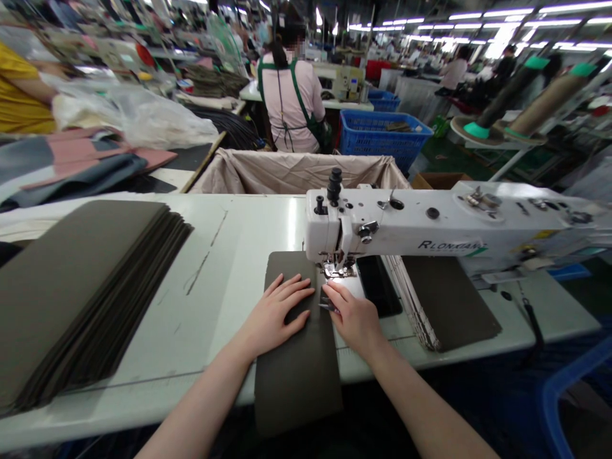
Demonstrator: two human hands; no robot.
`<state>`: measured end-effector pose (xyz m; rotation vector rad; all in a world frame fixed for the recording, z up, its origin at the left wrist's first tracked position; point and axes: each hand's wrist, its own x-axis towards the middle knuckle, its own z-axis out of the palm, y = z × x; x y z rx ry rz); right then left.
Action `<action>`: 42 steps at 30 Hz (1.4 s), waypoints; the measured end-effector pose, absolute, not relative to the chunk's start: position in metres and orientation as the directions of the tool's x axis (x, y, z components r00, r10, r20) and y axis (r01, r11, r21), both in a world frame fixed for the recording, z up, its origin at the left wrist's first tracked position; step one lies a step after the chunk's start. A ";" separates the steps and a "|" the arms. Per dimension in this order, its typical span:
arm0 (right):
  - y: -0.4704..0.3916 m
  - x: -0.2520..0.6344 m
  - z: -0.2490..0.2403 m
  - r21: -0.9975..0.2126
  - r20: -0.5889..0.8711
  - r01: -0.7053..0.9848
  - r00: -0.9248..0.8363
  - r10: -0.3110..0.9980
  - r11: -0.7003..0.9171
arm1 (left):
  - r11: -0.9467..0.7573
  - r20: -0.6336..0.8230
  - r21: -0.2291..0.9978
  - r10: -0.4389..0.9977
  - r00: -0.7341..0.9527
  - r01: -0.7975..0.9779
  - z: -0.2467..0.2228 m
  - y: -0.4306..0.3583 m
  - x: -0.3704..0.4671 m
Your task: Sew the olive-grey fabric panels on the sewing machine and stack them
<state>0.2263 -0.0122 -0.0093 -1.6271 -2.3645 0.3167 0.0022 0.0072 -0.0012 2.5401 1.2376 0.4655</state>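
A dark olive panel (297, 370) of fabric or leather-like material lies lengthwise on the sewing table, its right edge beside the presser foot (338, 271) of a white sewing machine (392, 220). My left hand (282, 312) rests flat on the panel with fingers spread. Just in front of the presser foot, my right hand (356, 322) presses its fingertips at the panel's right edge. Small thread snips (329, 307) poke out from under its curled fingers; the rest of them is hidden in the palm.
A thick stack of olive panels (90, 268) lies at left, another stack (449, 299) at right beside a dark phone-like slab (379, 287). Behind the table are a cloth-lined bin (296, 172), a blue crate (382, 137) and a seated co-worker (291, 95). Thread cones (549, 102) stand at right.
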 end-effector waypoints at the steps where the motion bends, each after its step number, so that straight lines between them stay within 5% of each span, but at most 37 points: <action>1: -0.012 0.226 -0.009 -0.317 0.079 0.882 -0.342 0.936 0.349 | -0.596 0.163 0.380 0.796 0.583 0.708 -0.001 0.007 0.002; 42: -0.012 0.227 -0.009 -0.324 0.065 0.881 -0.343 0.937 0.345 | -0.587 0.179 0.380 0.805 0.565 0.715 -0.007 0.010 0.003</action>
